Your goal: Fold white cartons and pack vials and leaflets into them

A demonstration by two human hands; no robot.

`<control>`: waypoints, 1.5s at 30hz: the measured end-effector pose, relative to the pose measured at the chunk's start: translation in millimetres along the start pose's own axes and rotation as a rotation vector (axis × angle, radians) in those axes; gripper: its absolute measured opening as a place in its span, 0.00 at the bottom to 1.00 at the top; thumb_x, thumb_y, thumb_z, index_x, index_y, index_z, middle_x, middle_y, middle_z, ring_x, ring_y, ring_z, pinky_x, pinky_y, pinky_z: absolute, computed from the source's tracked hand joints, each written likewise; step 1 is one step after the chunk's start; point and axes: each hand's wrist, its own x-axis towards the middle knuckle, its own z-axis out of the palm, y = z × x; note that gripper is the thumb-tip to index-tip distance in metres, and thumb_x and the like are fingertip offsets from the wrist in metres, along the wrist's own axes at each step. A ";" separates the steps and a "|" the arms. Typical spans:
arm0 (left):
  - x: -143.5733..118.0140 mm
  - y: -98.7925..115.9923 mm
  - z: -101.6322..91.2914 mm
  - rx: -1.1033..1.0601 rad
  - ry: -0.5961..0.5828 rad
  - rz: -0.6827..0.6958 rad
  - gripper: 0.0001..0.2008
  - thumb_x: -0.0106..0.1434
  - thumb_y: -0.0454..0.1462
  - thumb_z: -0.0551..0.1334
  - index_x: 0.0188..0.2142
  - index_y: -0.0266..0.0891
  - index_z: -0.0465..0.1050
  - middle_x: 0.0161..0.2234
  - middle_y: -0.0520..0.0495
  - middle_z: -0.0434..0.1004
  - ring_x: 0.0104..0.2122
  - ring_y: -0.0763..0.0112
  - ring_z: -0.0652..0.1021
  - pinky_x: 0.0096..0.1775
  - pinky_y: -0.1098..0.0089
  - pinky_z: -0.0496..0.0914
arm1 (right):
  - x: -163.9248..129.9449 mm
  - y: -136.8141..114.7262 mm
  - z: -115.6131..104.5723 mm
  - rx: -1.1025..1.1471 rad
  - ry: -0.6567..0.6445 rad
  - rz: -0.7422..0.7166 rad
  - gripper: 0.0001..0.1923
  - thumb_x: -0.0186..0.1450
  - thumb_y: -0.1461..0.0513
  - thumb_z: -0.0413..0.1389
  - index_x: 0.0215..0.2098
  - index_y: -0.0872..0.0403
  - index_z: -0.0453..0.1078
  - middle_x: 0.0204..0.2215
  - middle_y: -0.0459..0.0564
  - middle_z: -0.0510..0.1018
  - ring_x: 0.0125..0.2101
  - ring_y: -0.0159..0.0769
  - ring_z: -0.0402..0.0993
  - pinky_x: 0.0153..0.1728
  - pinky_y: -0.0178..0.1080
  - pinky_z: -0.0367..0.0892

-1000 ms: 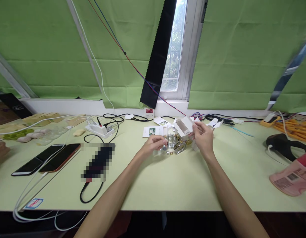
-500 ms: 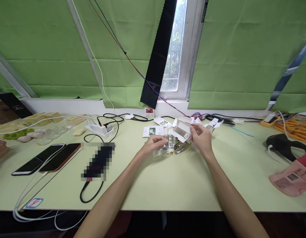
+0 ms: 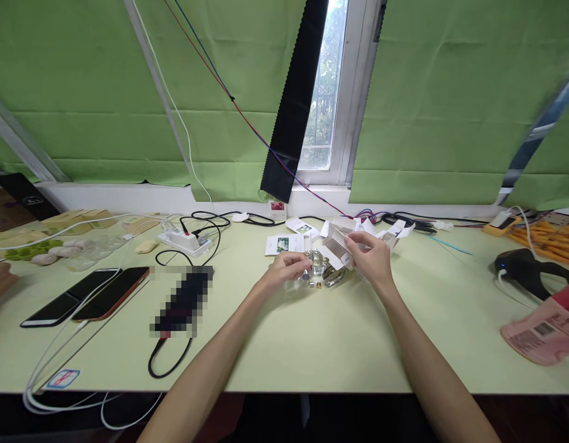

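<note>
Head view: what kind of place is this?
Likely an improvised indoor workbench: a long table by a window, green cloth hung behind it, phones and a power strip among cables.

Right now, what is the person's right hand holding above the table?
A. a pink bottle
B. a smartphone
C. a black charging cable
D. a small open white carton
D. The right hand grips a small open white carton by its flap, just above the little glass bottles; the phones, cable and pink bottle lie untouched elsewhere.
</note>
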 end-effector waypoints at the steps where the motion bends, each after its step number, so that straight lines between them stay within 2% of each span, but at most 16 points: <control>1: 0.0 -0.2 -0.2 0.004 0.002 0.001 0.20 0.58 0.51 0.68 0.26 0.34 0.77 0.14 0.55 0.59 0.18 0.79 0.58 0.24 0.72 0.51 | -0.1 -0.6 -0.1 -0.006 -0.006 -0.002 0.21 0.61 0.45 0.61 0.34 0.54 0.79 0.36 0.54 0.84 0.15 0.30 0.68 0.21 0.37 0.67; 10: 0.3 -2.0 0.0 -0.004 -0.008 0.006 0.20 0.59 0.51 0.68 0.26 0.34 0.77 0.15 0.55 0.59 0.18 0.79 0.59 0.24 0.73 0.52 | -1.2 -2.3 1.4 0.032 -0.022 -0.013 0.24 0.66 0.43 0.54 0.31 0.54 0.77 0.29 0.51 0.83 0.11 0.31 0.66 0.15 0.36 0.62; 15: 1.0 -4.2 -0.5 0.002 -0.024 0.014 0.20 0.60 0.50 0.67 0.26 0.33 0.76 0.15 0.55 0.59 0.18 0.80 0.58 0.24 0.73 0.52 | -1.3 0.0 1.5 0.007 -0.031 -0.049 0.19 0.65 0.48 0.57 0.31 0.55 0.78 0.32 0.51 0.83 0.15 0.30 0.68 0.18 0.35 0.62; 19: 0.7 -3.6 -0.4 0.027 -0.026 0.019 0.20 0.60 0.50 0.67 0.27 0.33 0.76 0.15 0.55 0.60 0.18 0.80 0.59 0.25 0.73 0.52 | -1.4 -1.1 1.4 -0.016 -0.052 -0.051 0.16 0.64 0.50 0.58 0.31 0.54 0.78 0.31 0.50 0.83 0.16 0.30 0.67 0.20 0.36 0.63; 24: 0.6 -4.7 -0.6 0.035 -0.025 0.012 0.20 0.60 0.50 0.67 0.27 0.33 0.76 0.15 0.55 0.60 0.18 0.80 0.59 0.25 0.73 0.53 | -2.0 -3.4 1.5 -0.035 -0.069 -0.049 0.16 0.63 0.51 0.58 0.31 0.54 0.79 0.27 0.49 0.82 0.18 0.31 0.68 0.22 0.36 0.64; 30: 0.8 -3.4 0.4 0.039 -0.009 0.014 0.20 0.59 0.51 0.67 0.26 0.34 0.77 0.15 0.55 0.60 0.18 0.79 0.59 0.25 0.73 0.53 | -1.5 -0.8 3.0 -0.030 -0.026 -0.059 0.15 0.63 0.52 0.58 0.31 0.54 0.79 0.29 0.49 0.82 0.18 0.31 0.69 0.22 0.36 0.64; 33: 1.0 -3.0 0.1 0.020 0.025 0.023 0.20 0.59 0.50 0.67 0.26 0.34 0.77 0.15 0.55 0.60 0.18 0.80 0.59 0.25 0.73 0.52 | -1.1 -0.8 2.8 -0.033 0.030 -0.052 0.14 0.62 0.52 0.58 0.31 0.54 0.78 0.30 0.49 0.82 0.18 0.31 0.69 0.23 0.36 0.65; 39: 1.3 -4.9 -4.3 0.023 0.173 0.086 0.19 0.60 0.49 0.67 0.25 0.35 0.75 0.15 0.55 0.60 0.18 0.78 0.60 0.24 0.73 0.53 | -1.1 -2.2 1.6 -0.002 0.099 -0.066 0.13 0.62 0.55 0.57 0.31 0.55 0.79 0.32 0.51 0.83 0.28 0.37 0.76 0.32 0.38 0.71; 45: -0.8 -1.9 3.7 0.304 0.284 0.166 0.21 0.63 0.49 0.64 0.21 0.35 0.71 0.16 0.55 0.59 0.19 0.79 0.58 0.23 0.73 0.52 | -1.5 -2.5 2.7 0.003 0.099 -0.061 0.13 0.62 0.55 0.57 0.30 0.55 0.79 0.31 0.51 0.83 0.29 0.38 0.77 0.34 0.39 0.72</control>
